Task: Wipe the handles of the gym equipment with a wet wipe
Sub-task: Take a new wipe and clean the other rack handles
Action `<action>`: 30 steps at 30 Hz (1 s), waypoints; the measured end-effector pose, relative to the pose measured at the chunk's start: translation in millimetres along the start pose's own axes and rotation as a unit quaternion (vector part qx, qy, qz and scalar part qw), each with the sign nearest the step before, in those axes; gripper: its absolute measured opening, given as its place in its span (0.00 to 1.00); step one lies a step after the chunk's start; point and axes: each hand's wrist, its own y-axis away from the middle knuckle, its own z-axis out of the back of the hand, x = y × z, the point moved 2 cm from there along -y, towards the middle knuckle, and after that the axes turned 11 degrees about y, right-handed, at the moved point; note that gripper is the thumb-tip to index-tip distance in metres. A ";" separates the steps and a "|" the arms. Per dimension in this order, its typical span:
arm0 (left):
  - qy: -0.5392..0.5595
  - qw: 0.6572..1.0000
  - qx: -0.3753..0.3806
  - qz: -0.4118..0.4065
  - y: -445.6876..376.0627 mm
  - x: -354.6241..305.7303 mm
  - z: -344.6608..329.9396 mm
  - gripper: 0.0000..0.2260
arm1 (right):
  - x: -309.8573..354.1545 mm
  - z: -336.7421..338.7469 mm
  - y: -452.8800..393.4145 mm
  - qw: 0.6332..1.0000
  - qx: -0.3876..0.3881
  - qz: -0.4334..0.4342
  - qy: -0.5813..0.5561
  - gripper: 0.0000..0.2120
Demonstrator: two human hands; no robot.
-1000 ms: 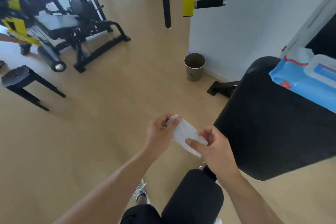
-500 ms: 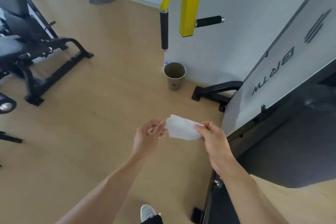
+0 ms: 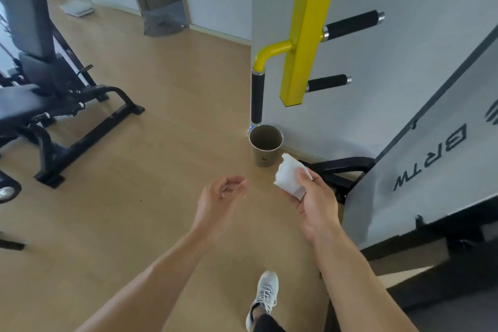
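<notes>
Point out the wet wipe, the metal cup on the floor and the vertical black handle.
wet wipe [image 3: 287,176], head view, its folded middle
metal cup [image 3: 265,155], head view, its outer wall
vertical black handle [image 3: 256,96], head view, mid-grip

Right hand has the folded white wipe pinched under the thumb, held out over the wood floor. Left hand is empty, fingers loosely curled, near the wipe but not touching it. Straight ahead — a yellow post with three black grips: upper grip and lower grip sticking out right, and a vertical grip hanging off a bent yellow tube on the left. Metal bin sits on the floor below that vertical grip, against the wall. Black bench at the left edge, grey panel at the right. One white sneaker near the bottom edge.
</notes>
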 end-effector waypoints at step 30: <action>-0.140 0.962 0.110 -0.209 -229.5 -170.4 -22.2 0.06 | 75.5 -143.4 -168.5 0.859 -0.055 0.342 0.376 0.08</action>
